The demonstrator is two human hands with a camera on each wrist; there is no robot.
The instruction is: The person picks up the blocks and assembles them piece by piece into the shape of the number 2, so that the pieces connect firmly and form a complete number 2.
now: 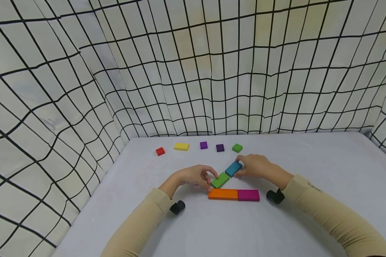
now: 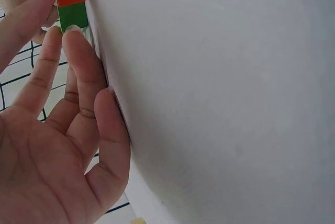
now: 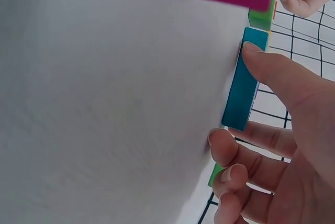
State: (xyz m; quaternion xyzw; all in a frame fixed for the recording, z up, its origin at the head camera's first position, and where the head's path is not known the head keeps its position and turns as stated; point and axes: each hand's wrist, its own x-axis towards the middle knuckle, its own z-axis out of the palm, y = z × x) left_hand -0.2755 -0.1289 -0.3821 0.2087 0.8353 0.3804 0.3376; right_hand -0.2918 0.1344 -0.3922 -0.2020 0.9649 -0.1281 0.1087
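Note:
My right hand point(image 1: 253, 165) pinches a blue rectangular block point(image 1: 233, 169), which lies slantwise on the table. In the right wrist view the thumb point(image 3: 261, 64) presses its side. The blue block's lower left end meets a green block point(image 1: 220, 180) at the same slant. My left hand point(image 1: 194, 176) touches the green block with its fingers, and its thumb rests at the left end of an orange block point(image 1: 223, 194). In the left wrist view the left fingers point(image 2: 84, 67) are loosely bent. A magenta block point(image 1: 248, 195) lies end to end with the orange one.
Farther back on the white table point(image 1: 308, 160) are a red block point(image 1: 160, 151), a yellow block point(image 1: 181, 146), a purple block point(image 1: 203, 145), a dark purple block point(image 1: 220, 147) and a small green block point(image 1: 237, 147). Black netting point(image 1: 212, 71) rises behind and along the sides.

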